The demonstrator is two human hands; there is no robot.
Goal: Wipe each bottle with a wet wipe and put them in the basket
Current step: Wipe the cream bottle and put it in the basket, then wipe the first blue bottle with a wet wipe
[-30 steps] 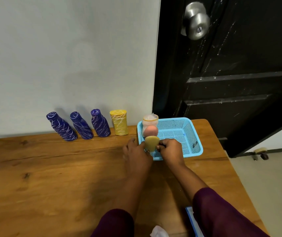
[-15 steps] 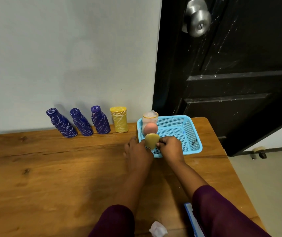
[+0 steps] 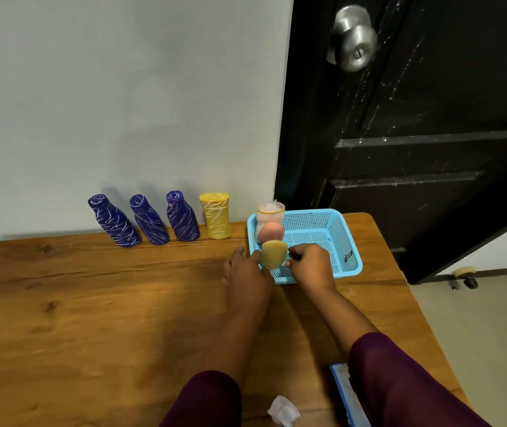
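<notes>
A tan bottle (image 3: 273,253) stands upright at the front-left corner of the blue basket (image 3: 350,260). My right hand (image 3: 309,266) pinches its right side. My left hand (image 3: 246,272) lies beside the basket's left wall with fingers stretched forward, its thumb touching the bottle's left side. Behind the tan bottle, a clear bottle with a peach cap (image 3: 270,224) stands inside the basket. Three blue bottles (image 3: 149,220) and a yellow bottle (image 3: 216,215) line the wall on the wooden table (image 3: 92,303).
A crumpled white wipe (image 3: 283,412) lies at the table's near edge, with a blue wipe pack (image 3: 343,392) beside my right sleeve. A black door (image 3: 415,134) with a metal knob stands behind the basket. The table ends just right of the basket.
Both hands and the tan bottle stay at the basket's front-left corner; only the view has shifted slightly.
</notes>
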